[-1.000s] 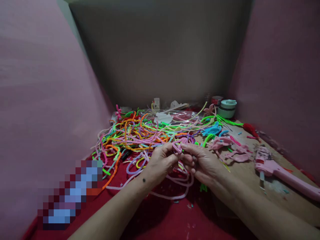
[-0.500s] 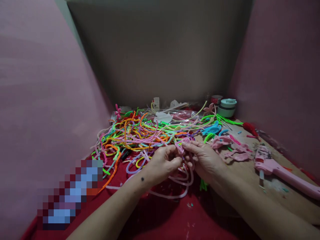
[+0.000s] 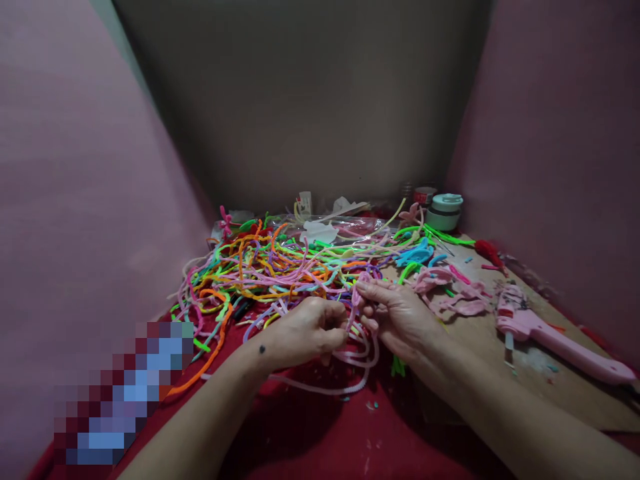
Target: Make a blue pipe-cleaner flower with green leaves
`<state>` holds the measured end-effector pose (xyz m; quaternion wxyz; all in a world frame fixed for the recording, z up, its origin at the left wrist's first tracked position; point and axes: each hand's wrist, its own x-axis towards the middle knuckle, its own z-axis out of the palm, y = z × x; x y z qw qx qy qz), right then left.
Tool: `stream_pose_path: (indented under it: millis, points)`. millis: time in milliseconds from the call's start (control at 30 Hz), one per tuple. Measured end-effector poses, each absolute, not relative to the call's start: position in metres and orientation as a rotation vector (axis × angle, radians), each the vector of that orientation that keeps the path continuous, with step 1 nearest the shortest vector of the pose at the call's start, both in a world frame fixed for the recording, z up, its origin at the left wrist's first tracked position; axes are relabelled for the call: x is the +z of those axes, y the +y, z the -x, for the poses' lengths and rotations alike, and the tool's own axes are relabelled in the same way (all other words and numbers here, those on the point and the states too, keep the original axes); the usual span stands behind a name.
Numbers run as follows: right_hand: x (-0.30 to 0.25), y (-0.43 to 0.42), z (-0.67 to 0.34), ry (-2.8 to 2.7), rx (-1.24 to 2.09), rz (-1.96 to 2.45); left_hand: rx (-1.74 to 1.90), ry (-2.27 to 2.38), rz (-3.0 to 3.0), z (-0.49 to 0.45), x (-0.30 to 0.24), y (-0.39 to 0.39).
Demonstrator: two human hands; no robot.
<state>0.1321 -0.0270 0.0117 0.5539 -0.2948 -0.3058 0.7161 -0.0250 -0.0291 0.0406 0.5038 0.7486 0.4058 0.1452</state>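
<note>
A pink pipe cleaner, bent into loops at its upper part, is held between my two hands. My right hand pinches the looped part with thumb and fingers. Just left of it and lower, my left hand is closed on a hanging length of the same pipe cleaner. More pale pink length curves down from the right hand and lies in a wide loop on the red cloth. Behind the hands spreads a tangled heap of colourful pipe cleaners. My left fingertips are partly hidden.
On the right, a pink hot glue gun lies on a brown board, near bent pink pieces and blue ones. A mint-lidded container stands at the back. Walls rise on both sides.
My left hand has moved left and slightly down from my right hand, opening a gap with the pink pipe cleaner stretched across it. The view has shifted slightly to the right.
</note>
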Motion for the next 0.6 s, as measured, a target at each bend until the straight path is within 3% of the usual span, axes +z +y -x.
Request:
stream_pose_path:
  millis: [333, 600]
  points:
    - [0.017, -0.031, -0.127, -0.645, 1.657, 0.683, 0.734, 0.802, -1.176, 0.014, 0.031, -0.023]
    - [0.014, -0.032, -0.13, -0.831, 1.543, 0.76, 0.679, 0.809, -1.195, 0.012, 0.03, -0.026]
